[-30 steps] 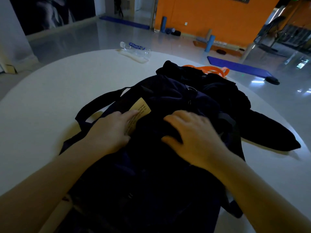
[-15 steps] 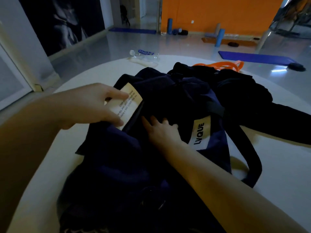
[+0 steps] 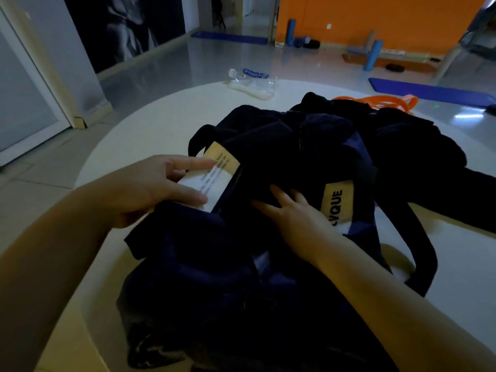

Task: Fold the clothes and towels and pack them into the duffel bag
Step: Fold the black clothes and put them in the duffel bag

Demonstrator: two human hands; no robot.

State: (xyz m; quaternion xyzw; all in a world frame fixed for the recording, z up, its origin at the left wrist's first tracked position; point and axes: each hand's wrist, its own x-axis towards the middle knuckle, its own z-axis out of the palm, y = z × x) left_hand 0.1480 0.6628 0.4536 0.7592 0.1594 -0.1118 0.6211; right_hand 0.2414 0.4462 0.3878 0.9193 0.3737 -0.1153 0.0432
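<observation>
- The left hand (image 3: 158, 183) pinches the pale printed label flap (image 3: 214, 181) on the dark navy fabric duffel bag (image 3: 268, 162); pulling there risks tearing it.
- The right hand (image 3: 292, 210) presses flat into the bag's opening, fingers relaxed; it may snag.
- Black clothes (image 3: 418, 146) lie unfolded behind the bag on the round white table (image 3: 150, 124), and could get packed crumpled.

The fingertips of the right hand (image 3: 292, 213) are hidden under a dark fold of the duffel bag (image 3: 268, 264), whose near end is cut off by the bottom edge. The print on the label (image 3: 214, 175) is too small to be read.
</observation>
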